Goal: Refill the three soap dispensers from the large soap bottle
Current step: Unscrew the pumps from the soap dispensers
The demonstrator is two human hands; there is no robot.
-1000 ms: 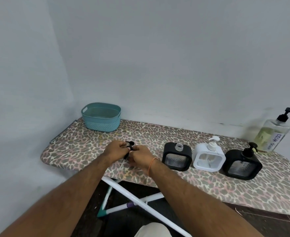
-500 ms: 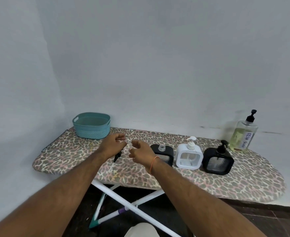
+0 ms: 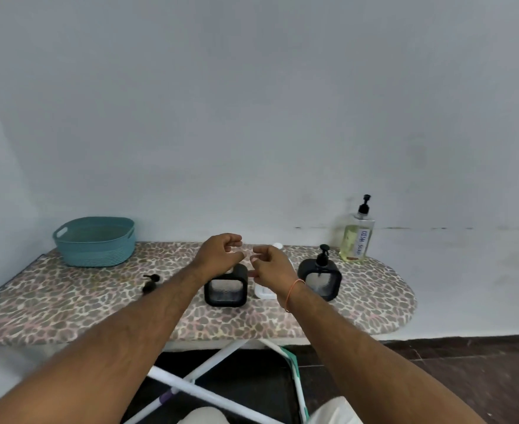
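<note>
Three square dispensers stand in a row on the leopard-print ironing board (image 3: 68, 304). The left black dispenser (image 3: 226, 286) has no pump; its black pump (image 3: 150, 283) lies on the board to its left. The white dispenser (image 3: 264, 292) is mostly hidden behind my right hand (image 3: 269, 264). The right black dispenser (image 3: 319, 275) has its pump on. The large clear soap bottle (image 3: 356, 237) with yellowish soap stands at the back right. My left hand (image 3: 221, 250) hovers above the left dispenser. Both hands hold nothing, fingers loosely curled.
A teal basket (image 3: 94, 241) sits at the board's back left, against the wall. The white legs of the board (image 3: 191, 390) cross below its front edge. Dark floor shows at the lower right.
The black pump left my hands and now lies on the board. Both hands rose and moved right, over the dispensers. The view shifted right.
</note>
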